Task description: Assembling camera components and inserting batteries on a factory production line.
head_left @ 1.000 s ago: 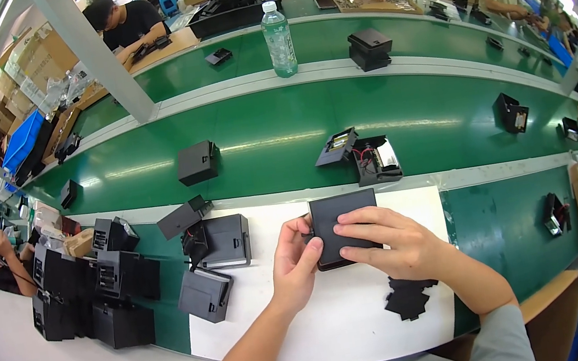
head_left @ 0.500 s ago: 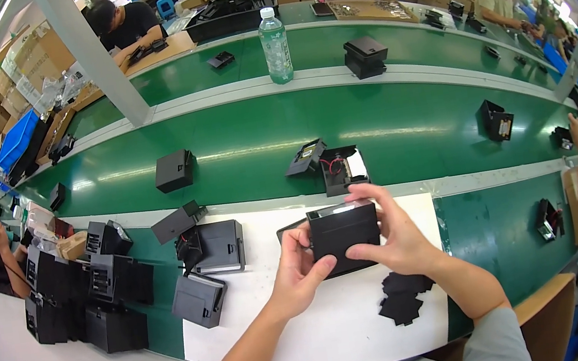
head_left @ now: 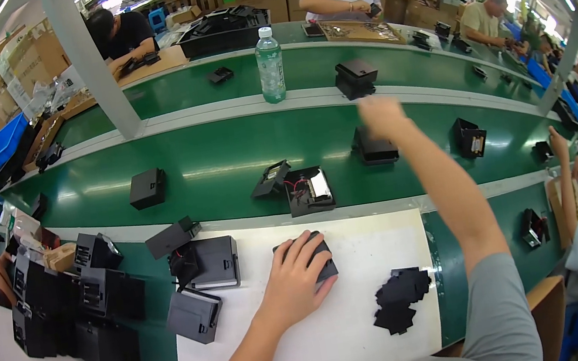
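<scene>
Head view shows the left hand over the white board, its grip curled around a black case, fingers draped across the top. Taking that hand as the clock's centre, the right hand reaches out toward one o'clock, over the far green surface, near a dark box; it is blurred, so I cannot tell whether its grip is open or closed on anything. An opened unit with red wires and a pale panel sits just past twelve. Thin black pieces lie overlapped on the board at four o'clock. A flat box is at ten, a tilted box at nine, and farther out at nine stands a stack of boxes. From the right hand, a two-part box rests at eleven.
</scene>
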The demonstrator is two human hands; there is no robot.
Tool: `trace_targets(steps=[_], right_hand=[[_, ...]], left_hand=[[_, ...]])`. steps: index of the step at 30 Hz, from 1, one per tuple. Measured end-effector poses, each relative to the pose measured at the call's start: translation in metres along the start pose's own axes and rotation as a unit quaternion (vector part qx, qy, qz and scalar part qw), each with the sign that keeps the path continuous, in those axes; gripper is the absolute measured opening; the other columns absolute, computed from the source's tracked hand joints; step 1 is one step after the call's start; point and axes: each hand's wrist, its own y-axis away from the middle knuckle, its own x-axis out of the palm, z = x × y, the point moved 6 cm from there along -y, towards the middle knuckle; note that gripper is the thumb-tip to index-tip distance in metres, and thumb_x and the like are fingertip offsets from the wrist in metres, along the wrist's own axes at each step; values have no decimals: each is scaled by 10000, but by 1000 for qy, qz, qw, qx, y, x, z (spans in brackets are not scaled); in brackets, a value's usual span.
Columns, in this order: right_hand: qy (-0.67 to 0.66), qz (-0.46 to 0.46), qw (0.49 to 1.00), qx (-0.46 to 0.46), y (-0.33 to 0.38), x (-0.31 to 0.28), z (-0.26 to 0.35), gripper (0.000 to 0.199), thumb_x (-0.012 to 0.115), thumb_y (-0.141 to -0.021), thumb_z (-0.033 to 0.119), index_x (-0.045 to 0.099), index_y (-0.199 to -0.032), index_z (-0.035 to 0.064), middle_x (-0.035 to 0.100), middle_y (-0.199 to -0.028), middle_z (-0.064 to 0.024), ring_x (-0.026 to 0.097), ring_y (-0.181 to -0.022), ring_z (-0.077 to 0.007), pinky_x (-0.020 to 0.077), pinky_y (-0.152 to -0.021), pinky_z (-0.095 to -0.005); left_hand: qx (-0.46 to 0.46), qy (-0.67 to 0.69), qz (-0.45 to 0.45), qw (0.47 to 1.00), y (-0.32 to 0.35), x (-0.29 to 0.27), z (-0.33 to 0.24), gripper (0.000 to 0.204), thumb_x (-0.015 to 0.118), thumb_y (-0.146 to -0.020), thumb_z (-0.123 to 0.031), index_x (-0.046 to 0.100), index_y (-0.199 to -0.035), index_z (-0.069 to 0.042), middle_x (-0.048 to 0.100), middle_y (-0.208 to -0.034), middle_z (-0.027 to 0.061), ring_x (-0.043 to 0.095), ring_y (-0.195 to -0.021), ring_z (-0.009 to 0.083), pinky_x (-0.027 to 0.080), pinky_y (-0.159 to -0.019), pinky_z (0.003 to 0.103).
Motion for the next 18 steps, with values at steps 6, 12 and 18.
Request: trace_targets(steps=[6,12,18], right_hand=[[-50,52,904,-422,8,19,204,957,917,-505,419,486,-1280,60,389,-1460,-137,474,-1260,-312,442,-1008,-421],[-12,279,862,-423,5,24,236,995,923,-509,413,459,-1306,40,416,-1390,-152,526,-1166,-307,466,-967,-404],[-82,218,870,-435,42,27,221,933,901,-553,387,455,-1280,11,505,-1234,-152,564,-1043,-302,486,-911,-374]], left_hand=[[61,131,71,987,-1,-11,2,193,705,-771,-169,645,-926,-70,614,-1249,75,510,-1254,260,332,-1076,423],[58,155,3,986,4,-13,14,95,682,-777,-112,673,-854,-57,694,-1063,60,606,-1107,249,403,-992,388],[-138,107,-213,961,14,-40,53,88,617,-806,-18,683,-862,-36,717,-919,68,647,-855,214,453,-863,299]])
